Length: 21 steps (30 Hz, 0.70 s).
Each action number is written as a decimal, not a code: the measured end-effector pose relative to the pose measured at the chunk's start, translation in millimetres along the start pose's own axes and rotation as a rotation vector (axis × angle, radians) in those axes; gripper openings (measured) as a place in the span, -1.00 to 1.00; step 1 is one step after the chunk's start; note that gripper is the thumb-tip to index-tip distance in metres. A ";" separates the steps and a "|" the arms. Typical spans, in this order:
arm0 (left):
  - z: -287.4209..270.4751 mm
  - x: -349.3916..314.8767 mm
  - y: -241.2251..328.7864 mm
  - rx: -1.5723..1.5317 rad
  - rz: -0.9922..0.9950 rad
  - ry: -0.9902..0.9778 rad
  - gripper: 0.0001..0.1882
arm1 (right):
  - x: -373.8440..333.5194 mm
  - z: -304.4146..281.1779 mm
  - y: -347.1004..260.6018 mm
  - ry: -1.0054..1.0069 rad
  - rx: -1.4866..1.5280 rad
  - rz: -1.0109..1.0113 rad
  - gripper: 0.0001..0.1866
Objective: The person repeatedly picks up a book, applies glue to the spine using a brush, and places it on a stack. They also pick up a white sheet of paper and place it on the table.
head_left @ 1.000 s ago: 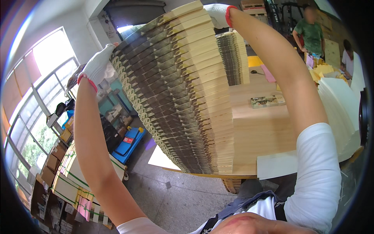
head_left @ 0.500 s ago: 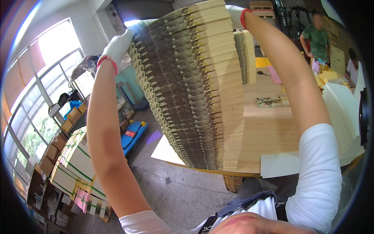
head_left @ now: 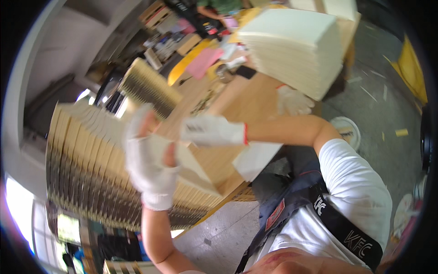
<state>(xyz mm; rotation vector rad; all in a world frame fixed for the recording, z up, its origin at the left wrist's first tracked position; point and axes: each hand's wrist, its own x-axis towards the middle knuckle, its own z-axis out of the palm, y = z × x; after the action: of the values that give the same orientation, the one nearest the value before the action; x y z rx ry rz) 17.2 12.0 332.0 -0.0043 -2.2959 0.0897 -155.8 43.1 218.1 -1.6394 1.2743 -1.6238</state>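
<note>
My left hand [head_left: 150,162], in a white glove with bare fingertips, is raised in front of a tall stack of layered cream-and-dark printed card pieces [head_left: 86,169]. Its thumb and fingers are apart and it holds nothing; whether it touches the stack I cannot tell. My right hand [head_left: 207,130], gloved in white with a red cuff, reaches left over the wooden table [head_left: 237,102] toward the left hand. Motion blurs its fingers, and nothing shows in it. The layers of the stack lean at the table's left end, partly hidden behind my left hand and arm.
A second, smaller card stack [head_left: 153,86] stands farther back. White paper is piled high [head_left: 292,50] at the far right. On the table lie a spare glove [head_left: 294,100], pink paper [head_left: 204,61], a dark flat object [head_left: 246,71] and a white sheet [head_left: 255,160]. A person in green [head_left: 223,5] is beyond.
Both hands have come off the upper sides of the tall stack and down in front of it. My view has turned right, so the stack now appears at the left, tilted.
</note>
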 end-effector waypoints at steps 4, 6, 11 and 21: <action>122.3 41.9 53.8 -0.109 0.102 -0.191 -0.45 | -137.7 -32.7 61.1 0.035 0.159 0.410 -0.68; 167.0 67.2 82.7 -0.255 -0.001 -0.246 -0.48 | -177.6 -49.5 63.8 0.076 0.146 0.521 -0.67; 266.6 140.0 145.4 -0.231 -0.017 -0.281 -0.51 | -242.1 -98.0 58.5 0.153 0.177 0.636 -0.66; 330.1 196.6 188.0 -0.061 -0.228 -0.489 -0.47 | -295.0 -147.8 65.4 0.250 0.263 0.615 -0.64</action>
<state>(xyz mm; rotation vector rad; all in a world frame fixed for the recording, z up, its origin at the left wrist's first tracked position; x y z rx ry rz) -364.9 184.9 247.8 0.2755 -2.7671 -0.1098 -269.8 306.8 43.2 -0.7921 1.4286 -1.5372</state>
